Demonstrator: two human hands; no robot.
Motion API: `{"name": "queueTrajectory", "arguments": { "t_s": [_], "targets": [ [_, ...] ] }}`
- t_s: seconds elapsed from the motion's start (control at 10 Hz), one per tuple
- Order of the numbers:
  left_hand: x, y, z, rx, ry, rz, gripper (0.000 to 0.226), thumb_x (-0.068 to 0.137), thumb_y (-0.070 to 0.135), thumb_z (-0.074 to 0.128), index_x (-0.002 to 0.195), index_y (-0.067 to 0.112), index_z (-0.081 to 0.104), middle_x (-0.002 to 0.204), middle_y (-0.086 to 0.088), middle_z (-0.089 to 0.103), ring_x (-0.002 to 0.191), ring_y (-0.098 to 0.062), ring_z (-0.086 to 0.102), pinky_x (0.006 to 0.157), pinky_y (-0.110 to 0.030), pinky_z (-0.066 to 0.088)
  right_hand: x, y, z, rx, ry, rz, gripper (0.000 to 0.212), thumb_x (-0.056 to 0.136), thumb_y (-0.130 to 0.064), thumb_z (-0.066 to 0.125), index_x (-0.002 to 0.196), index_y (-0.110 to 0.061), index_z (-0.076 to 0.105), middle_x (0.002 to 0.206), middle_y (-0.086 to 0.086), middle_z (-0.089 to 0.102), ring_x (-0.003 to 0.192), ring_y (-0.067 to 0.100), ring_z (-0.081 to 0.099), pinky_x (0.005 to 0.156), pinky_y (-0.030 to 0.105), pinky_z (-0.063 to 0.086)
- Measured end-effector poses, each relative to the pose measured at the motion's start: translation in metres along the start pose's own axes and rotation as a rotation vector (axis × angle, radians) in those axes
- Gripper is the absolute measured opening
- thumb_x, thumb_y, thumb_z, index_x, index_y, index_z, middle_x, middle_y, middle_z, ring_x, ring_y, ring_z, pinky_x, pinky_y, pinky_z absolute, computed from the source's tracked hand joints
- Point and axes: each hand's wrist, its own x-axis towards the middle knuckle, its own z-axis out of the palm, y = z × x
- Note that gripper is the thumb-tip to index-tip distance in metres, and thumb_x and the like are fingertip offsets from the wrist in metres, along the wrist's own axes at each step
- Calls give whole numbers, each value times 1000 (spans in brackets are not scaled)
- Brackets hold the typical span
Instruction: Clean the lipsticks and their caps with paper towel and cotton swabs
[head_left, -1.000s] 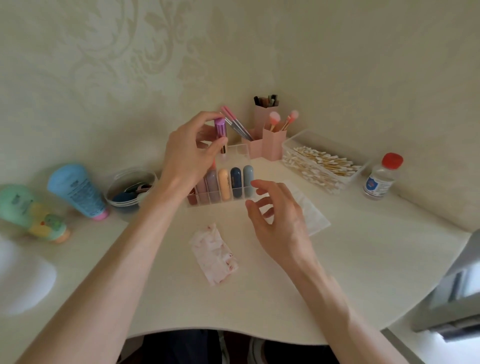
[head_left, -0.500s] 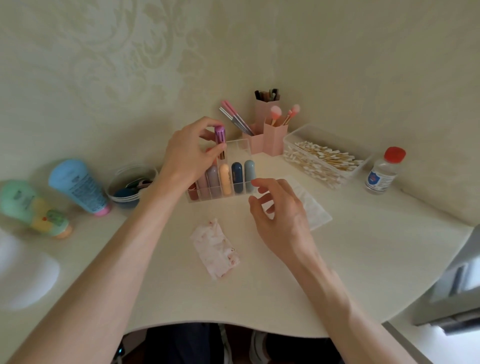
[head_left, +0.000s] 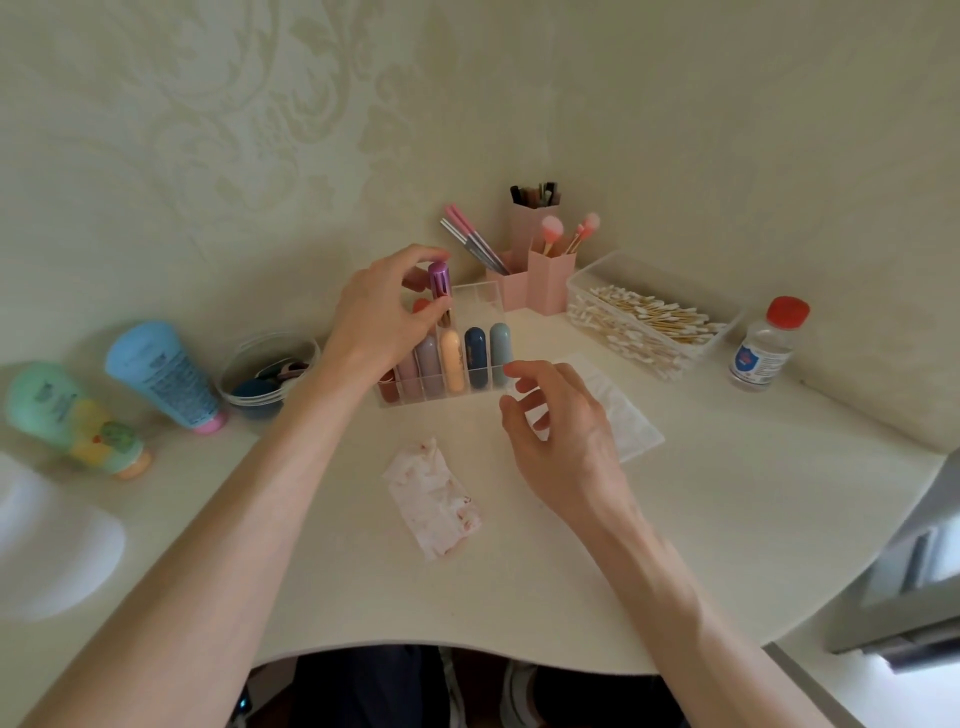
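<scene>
Left hand (head_left: 382, 317) pinches purple lipstick (head_left: 439, 280) over centre organizer (head_left: 483, 296), right hand (head_left: 561, 431) loose, empty; stained paper towel (head_left: 431, 499) suggests cleaning partway.

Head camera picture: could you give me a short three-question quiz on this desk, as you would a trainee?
1. True or false: the left hand pinches the purple lipstick.
2. The cap of the clear bottle is: A blue, B red, C green?
3. Does the right hand hold anything?
Key: 1 true; 2 B; 3 no.
</scene>
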Motion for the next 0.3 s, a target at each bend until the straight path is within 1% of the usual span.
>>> {"name": "queueTrajectory", "arguments": {
  "t_s": [0.1, 0.2, 0.3],
  "targets": [
    [2, -2, 1, 8, -32, 4, 58, 94, 27, 75, 147, 28, 54, 128, 5, 69, 111, -9, 64, 105, -38, 49, 1, 1, 0, -1, 1, 6, 32, 100, -16, 66, 131, -26, 64, 111, -9, 59, 94, 6, 63, 80, 31, 56],
    [4, -1, -1, 13, -42, -17, 66, 93, 32, 76, 152, 28, 48, 133, 4, 67, 122, -14, 61, 110, -45, 46, 0, 0, 0, 1, 0, 7, 33, 99, -16, 66, 130, -26, 65, 110, -9, 59, 93, 6, 63, 80, 31, 56],
    [-4, -3, -4, -22, 68, 2, 64, 94, 34, 75, 152, 30, 48, 131, 10, 65, 128, -12, 53, 110, -38, 42, 1, 0, 0, 11, 13, 23, 33, 99, -16, 66, 131, -25, 65, 108, -9, 59, 93, 5, 62, 80, 30, 56]
  ]
}}
